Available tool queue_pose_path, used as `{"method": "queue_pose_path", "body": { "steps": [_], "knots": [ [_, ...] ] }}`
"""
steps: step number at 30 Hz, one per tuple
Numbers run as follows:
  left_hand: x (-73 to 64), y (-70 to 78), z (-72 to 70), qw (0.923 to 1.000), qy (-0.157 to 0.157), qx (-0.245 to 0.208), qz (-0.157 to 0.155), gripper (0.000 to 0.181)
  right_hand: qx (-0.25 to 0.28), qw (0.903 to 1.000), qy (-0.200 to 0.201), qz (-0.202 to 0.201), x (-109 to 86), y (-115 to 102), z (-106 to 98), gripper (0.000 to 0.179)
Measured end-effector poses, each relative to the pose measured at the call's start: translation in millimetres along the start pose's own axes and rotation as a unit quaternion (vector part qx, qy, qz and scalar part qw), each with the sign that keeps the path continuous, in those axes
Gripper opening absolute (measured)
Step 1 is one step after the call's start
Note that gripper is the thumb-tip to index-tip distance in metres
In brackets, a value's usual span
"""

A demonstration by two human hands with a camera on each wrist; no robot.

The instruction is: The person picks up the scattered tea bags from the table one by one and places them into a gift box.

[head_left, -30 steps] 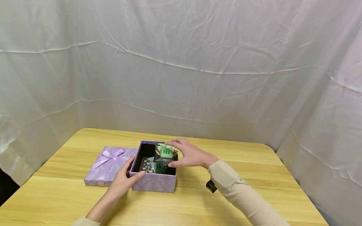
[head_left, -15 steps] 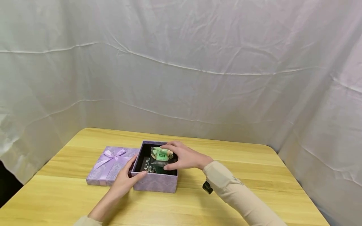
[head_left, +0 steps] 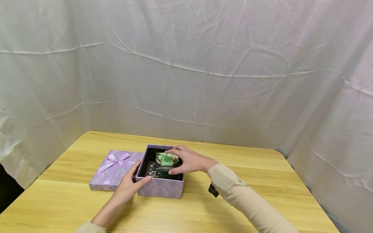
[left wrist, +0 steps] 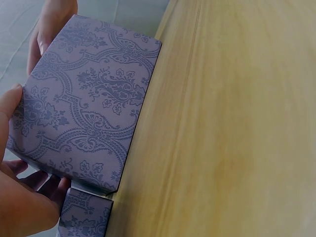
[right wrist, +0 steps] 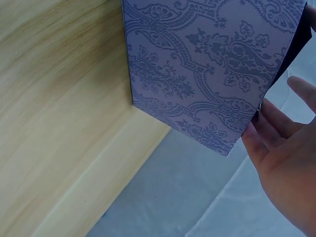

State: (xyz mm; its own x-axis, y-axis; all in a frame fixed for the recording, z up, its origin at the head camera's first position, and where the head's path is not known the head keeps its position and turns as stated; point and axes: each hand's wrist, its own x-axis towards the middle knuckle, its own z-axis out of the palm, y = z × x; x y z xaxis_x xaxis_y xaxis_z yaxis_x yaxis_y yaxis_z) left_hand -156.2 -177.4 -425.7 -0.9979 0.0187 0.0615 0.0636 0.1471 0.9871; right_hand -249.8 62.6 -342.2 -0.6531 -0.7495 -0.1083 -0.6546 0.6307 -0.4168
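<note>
A purple patterned gift box (head_left: 160,188) with a black inside stands lidless on the table. At its near left corner my left hand (head_left: 126,187) grips it, thumb over the front rim and fingers against the left side. The left wrist view shows that thumb and the curled fingers (left wrist: 42,185) on the box. My right hand (head_left: 190,161) reaches over the right rim and holds a dark, shiny packet with a green label (head_left: 166,160) between thumb and fingers, inside the box. Beneath it lies a second black-and-white patterned piece (head_left: 153,171), partly hidden.
Left of the box lies its purple lid (head_left: 100,176) with a ribbon bow (head_left: 116,160), close to my left hand. Both rest on a light wooden table (head_left: 233,200). Grey-white cloth (head_left: 186,81) hangs behind the table and along its sides.
My right hand has lowered the green-labelled packet into the box, moving slightly left and down. Over the last half second it has hardly moved. My left hand keeps its grip on the box.
</note>
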Motion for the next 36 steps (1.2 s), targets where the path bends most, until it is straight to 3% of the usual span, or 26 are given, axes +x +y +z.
{"method": "queue_pose_path", "body": {
  "steps": [14, 24, 29, 36],
  "knots": [
    [0.4, -0.5, 0.6, 1.0000, 0.001, 0.007, 0.005, 0.079, -0.032, 0.9994, -0.007, 0.008, 2.9, -2, 4, 0.080],
    [1.3, -2.6, 1.5, 0.9998, 0.003, 0.018, 0.011, 0.078, -0.069, 0.9975, 0.009, -0.016, 3.1, -1, 8, 0.079],
    [1.2, -3.4, 1.2, 0.9999, 0.004, 0.014, 0.008, 0.079, -0.032, 0.9990, 0.026, -0.017, -1.3, 2, 9, 0.074],
    [0.5, -2.7, -0.3, 0.9999, 0.005, 0.012, 0.006, 0.079, 0.017, 0.9962, 0.084, -0.014, -18.1, 11, 11, 0.063]
  ]
}}
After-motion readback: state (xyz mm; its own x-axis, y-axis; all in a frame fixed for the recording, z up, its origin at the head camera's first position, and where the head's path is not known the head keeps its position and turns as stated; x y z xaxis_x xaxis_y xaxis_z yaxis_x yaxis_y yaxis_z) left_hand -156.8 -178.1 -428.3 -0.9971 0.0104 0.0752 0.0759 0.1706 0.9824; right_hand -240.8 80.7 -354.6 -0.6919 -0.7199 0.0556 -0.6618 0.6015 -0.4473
